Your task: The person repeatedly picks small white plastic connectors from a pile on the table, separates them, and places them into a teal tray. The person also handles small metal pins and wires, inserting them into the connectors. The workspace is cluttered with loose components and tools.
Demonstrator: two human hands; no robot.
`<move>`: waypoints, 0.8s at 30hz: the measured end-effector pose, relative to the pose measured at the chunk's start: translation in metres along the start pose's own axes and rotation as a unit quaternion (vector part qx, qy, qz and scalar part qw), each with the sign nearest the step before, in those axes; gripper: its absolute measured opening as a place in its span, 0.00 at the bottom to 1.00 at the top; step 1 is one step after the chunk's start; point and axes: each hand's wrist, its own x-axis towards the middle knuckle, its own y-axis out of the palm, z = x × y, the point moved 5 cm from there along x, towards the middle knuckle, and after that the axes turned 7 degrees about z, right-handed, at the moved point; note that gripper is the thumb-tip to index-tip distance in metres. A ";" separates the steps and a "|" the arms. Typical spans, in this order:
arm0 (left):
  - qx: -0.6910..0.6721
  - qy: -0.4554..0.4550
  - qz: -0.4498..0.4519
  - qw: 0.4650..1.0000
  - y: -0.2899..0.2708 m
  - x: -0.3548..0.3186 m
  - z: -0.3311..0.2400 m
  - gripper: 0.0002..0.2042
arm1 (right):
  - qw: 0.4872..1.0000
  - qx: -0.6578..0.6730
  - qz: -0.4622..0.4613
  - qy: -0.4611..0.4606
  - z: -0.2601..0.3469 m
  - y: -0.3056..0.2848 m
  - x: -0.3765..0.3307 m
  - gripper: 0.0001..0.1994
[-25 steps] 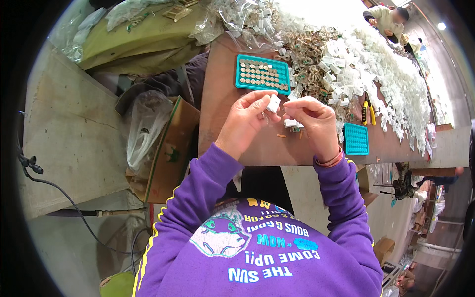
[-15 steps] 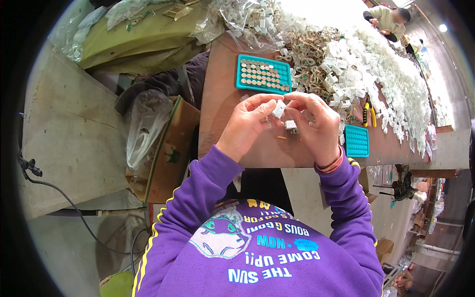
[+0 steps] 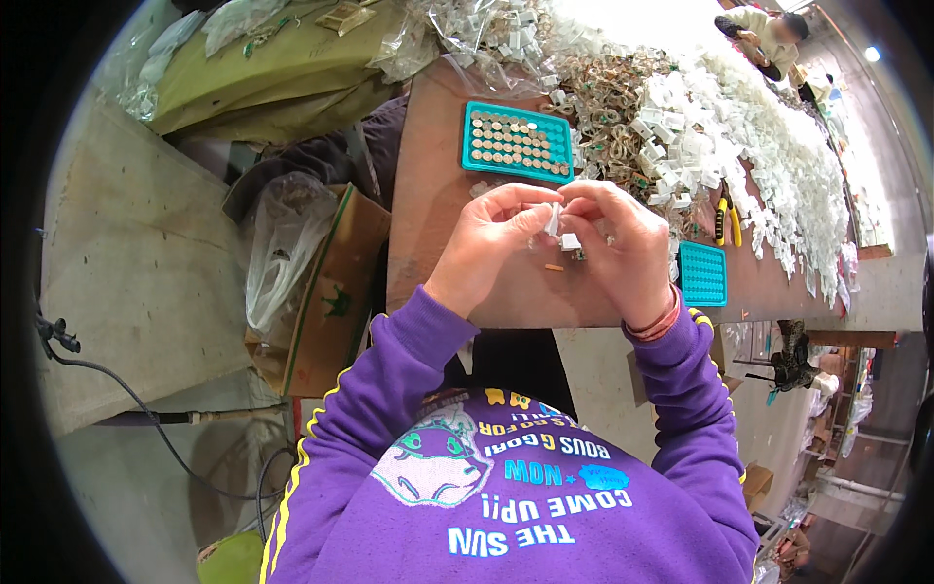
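Both my hands are raised over the brown table (image 3: 428, 234), fingertips meeting. My left hand (image 3: 486, 243) pinches a small white plastic part (image 3: 555, 222) from the left. My right hand (image 3: 623, 248) grips the same cluster from the right, with another small white piece (image 3: 571, 241) at its fingertips. A tiny orange piece (image 3: 554, 267) lies on the table just below the hands. A teal tray (image 3: 518, 142) filled with rows of small round metal pieces sits just beyond my hands.
A heap of white plastic parts (image 3: 739, 127) and brownish parts (image 3: 613, 92) covers the far table. A smaller teal tray (image 3: 702, 273) lies right of my right wrist, yellow-handled pliers (image 3: 725, 219) beyond it. A cardboard box with a plastic bag (image 3: 292, 253) stands at left. Another person (image 3: 764, 29) works far away.
My hands have come together from slightly apart and moved a little lower, now both pinching the small white parts between the fingertips.
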 end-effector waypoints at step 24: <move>-0.115 -0.016 -0.002 0.993 0.000 -0.002 0.002 0.11 | 0.997 -0.005 -0.052 -0.051 0.002 0.010 -0.002 0.06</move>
